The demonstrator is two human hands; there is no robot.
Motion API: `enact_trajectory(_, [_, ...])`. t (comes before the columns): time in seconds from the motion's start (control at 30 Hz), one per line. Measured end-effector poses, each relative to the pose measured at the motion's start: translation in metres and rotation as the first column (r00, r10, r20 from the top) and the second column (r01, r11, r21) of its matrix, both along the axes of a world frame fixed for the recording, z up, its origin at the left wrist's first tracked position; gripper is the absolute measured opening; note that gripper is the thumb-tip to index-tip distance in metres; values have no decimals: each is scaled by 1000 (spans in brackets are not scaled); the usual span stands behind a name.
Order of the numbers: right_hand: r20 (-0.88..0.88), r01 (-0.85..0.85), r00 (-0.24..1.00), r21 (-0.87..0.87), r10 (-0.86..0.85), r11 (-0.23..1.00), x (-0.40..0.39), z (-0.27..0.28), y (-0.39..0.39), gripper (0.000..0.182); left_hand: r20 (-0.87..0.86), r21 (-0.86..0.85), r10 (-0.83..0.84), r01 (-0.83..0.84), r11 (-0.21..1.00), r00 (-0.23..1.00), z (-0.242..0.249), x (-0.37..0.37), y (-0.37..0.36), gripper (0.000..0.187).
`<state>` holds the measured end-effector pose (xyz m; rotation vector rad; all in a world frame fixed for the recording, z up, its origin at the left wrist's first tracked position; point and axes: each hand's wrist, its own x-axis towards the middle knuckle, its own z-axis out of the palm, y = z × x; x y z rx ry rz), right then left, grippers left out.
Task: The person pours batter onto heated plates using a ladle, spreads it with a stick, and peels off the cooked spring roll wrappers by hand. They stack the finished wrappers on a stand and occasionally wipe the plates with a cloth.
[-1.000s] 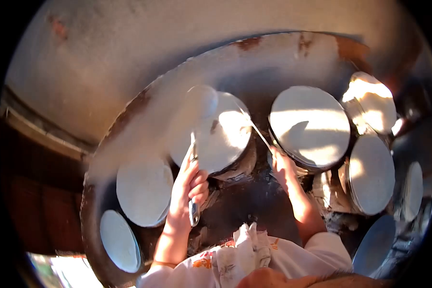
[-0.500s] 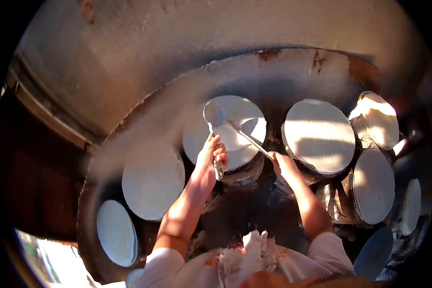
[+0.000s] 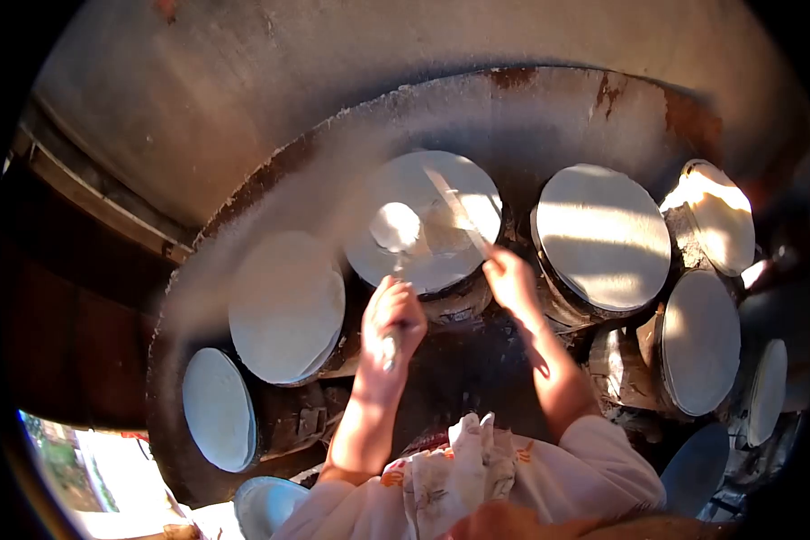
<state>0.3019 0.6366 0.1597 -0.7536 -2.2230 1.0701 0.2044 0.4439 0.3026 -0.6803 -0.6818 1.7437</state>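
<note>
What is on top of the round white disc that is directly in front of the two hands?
On the disc rest a ladle bowl, held by the left hand, and a thin flat blade from the right hand. The surface under the bowl is hidden.

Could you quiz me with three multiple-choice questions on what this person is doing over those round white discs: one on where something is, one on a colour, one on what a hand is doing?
1. Where is the ladle's bowl?
A. Over the middle disc
B. Over the far-left disc
C. On the floor

2. What colour are the discs' tops?
A. Black
B. Pale white
C. Green

3. What is the left hand doing?
A. Hanging open
B. Resting flat on a disc
C. Gripping the ladle's handle

Answers: 1 A, the ladle sits above the middle disc, under the thin stick in the right hand. 2 B, each top looks pale white. 3 C, the left hand is closed around the handle.
</note>
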Motion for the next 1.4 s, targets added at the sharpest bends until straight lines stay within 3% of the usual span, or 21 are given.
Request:
enact_trajectory(0.1, [85,-119,986,-244,144,962,7,-17,27,33,-304,15,6,-2,1000,953,17,1,-17,40])
enact_trajectory(0.2, [212,-407,904,154,372,900,9,-18,-41,24,-383,-30,23,-38,999,924,19,-14,-16,40])
enact_trajectory(0.23, [221,-326,916,-76,335,942,5,-8,-41,20,-309,-112,58,-97,989,949,28,-19,-24,39])
enact_trajectory(0.3, [242,-96,961,-158,133,983,7,25,-14,19,-341,-174,47,-112,978,939,42,-17,-30,38])
enact_trajectory(0.33, [248,20,969,-39,-10,999,24,34,-10,20,-427,-170,15,-97,981,904,40,2,-40,37])
enact_trajectory(0.37, [193,-66,977,-123,90,990,41,-11,-20,19,-594,-163,3,-124,979,805,33,27,-50,32])
enact_trajectory(0.4, [178,-134,971,-134,157,982,64,-26,-38,16,-895,-318,-151,-364,875,419,37,57,-58,22])
enact_trajectory(0.43, [173,-224,955,-115,242,968,97,-26,-72,20,-930,-313,-202,-376,872,306,43,82,-65,25])
enact_trajectory(0.5, [128,-355,911,-242,392,903,171,-26,-149,38,-855,-192,-186,38,981,484,71,122,-76,33])
enact_trajectory(0.53, [23,-320,923,-513,385,797,217,-50,-180,42,-818,-140,-235,214,967,524,84,139,-74,37])
enact_trajectory(0.6, [-47,9,998,-592,-45,806,295,-74,-232,45,-738,-67,-390,515,854,550,103,179,-67,42])
enact_trajectory(0.63, [107,242,959,-794,-263,558,334,-19,-246,43,-696,-15,-484,663,749,531,110,207,-57,43])
enact_trajectory(0.73, [189,660,606,-662,-772,356,454,27,-273,43,-563,161,-758,943,290,329,111,305,-20,45])
enact_trajectory(0.8, [114,778,275,-610,-955,151,535,25,-298,38,-535,357,-829,933,-46,164,83,390,10,43])
enact_trajectory(0.93, [-171,718,-269,-691,-948,-79,669,-19,-333,27,-388,260,-920,951,-169,-57,16,568,22,37])
enact_trajectory(0.97, [-58,687,-220,-718,-974,-112,688,-14,-345,27,-375,222,-918,949,-223,-128,-1,602,21,35])
enact_trajectory(1.0, [-69,728,-321,-656,-945,-199,701,-18,-341,30,-393,190,-905,948,-254,-164,-20,639,27,35])
enact_trajectory(1.1, [-154,642,-401,-750,-903,-157,700,-37,-350,29,-276,-11,-911,949,-316,-306,-54,703,16,36])
enact_trajectory(1.17, [-207,599,-473,-789,-856,-140,692,-76,-345,29,-359,-132,-859,931,-340,-364,-72,732,16,36])
enact_trajectory(1.27, [-135,509,-451,-851,-882,-130,699,-47,-345,33,-477,-324,-770,899,-293,-423,-94,788,22,27])
enact_trajectory(1.4, [-169,896,-388,-298,-906,-328,736,-33,-297,42,-619,-527,-598,834,-165,-509,-105,813,52,4])
